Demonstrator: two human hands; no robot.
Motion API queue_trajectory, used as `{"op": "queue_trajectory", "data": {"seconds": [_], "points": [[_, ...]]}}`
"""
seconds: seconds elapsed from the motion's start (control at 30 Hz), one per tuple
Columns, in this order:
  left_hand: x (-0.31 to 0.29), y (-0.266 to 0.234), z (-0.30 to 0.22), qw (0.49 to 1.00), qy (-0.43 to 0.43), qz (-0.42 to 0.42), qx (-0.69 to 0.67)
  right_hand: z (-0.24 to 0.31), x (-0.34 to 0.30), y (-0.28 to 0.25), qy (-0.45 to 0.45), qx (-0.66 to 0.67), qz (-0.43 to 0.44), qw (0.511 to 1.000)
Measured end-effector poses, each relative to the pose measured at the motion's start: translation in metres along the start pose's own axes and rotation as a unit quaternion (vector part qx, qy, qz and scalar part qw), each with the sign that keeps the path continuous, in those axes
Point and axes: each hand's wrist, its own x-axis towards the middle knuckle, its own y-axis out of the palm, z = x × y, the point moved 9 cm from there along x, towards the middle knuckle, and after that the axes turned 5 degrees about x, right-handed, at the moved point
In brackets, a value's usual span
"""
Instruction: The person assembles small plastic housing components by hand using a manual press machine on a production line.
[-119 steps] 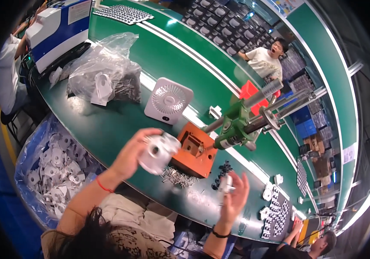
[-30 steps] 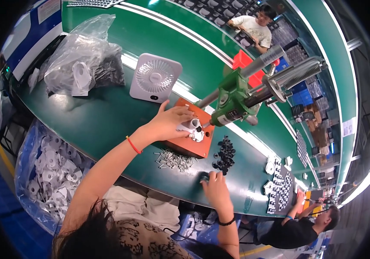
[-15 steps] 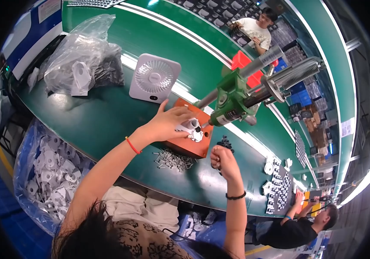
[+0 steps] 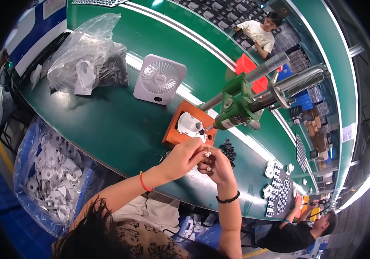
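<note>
My two hands meet just in front of the orange fixture block point(image 4: 174, 136). The fingers of my left hand point(image 4: 180, 159) are pinched together at my right hand's fingertips; what they grip, if anything, is hidden. My right hand point(image 4: 218, 168) is curled, with small whitish pieces point(image 4: 208, 153) showing among its fingers. On the block lies a white plastic housing point(image 4: 189, 123) with a round tube, and a small black piece point(image 4: 201, 132) shows at its end. The tip of a green press point(image 4: 232, 113) stands close beside it. Metal pins point(image 4: 163, 156) are mostly covered by my left hand.
Small black parts point(image 4: 228, 151) lie heaped right of the block. Behind it stand a white fan point(image 4: 160, 80) and a clear plastic bag point(image 4: 75, 64). A lined bin of white parts point(image 4: 51, 181) sits below left. A co-worker point(image 4: 297, 235) works at the right.
My left hand has left the white housing and come toward me, joining my right hand, which has shifted slightly left. The housing now lies uncovered on the block.
</note>
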Motion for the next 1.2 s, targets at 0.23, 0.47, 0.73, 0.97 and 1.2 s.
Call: {"op": "queue_trajectory", "data": {"seconds": [0.23,0.47,0.73,0.97,1.2], "points": [[-0.004,-0.032,0.012,0.996,-0.04,-0.051,0.06,0.002,-0.004,-0.02,-0.123,-0.09,-0.076,0.985],[-0.052,-0.098,0.04,0.978,-0.055,-0.193,0.053,-0.05,-0.022,0.008,-0.279,-0.748,-0.168,0.578],[-0.06,-0.093,0.036,0.981,-0.053,-0.154,0.101,-0.06,-0.01,0.0,-0.318,-0.796,-0.176,0.484],[-0.046,-0.071,0.015,0.99,-0.032,-0.088,0.103,0.007,-0.03,-0.027,-0.315,-0.522,-0.22,0.762],[0.003,-0.053,0.006,0.957,0.061,-0.039,0.281,0.061,0.032,-0.078,-0.14,-0.277,-0.227,0.923]]}}
